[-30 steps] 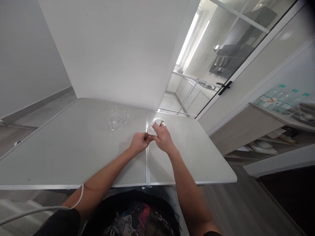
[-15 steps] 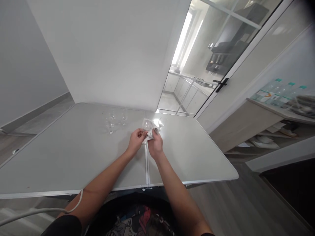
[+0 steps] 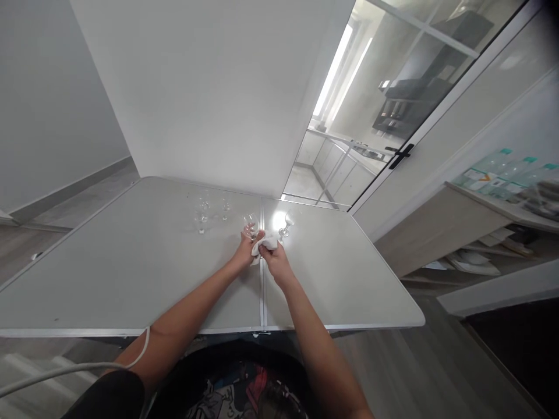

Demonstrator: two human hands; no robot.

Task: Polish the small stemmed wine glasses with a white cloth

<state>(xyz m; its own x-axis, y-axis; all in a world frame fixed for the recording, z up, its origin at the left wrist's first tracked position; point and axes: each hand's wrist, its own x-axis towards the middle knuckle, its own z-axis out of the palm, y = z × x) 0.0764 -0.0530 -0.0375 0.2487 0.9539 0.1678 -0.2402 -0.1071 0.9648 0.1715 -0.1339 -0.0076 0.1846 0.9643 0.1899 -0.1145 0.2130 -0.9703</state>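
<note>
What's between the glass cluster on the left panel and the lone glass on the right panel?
Head view: the held glass, in the left hand, then the table seam and a bright glare patch. White cloth sits slightly lower in frame.

head view | head-worn, above the near table (image 3: 340, 279) | faces forward, down | wall (image 3: 196, 105) farther off

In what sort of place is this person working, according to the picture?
Probably a room in a home or small office, judging by the pale table, the glass door and the bottles on a shelf.
</note>
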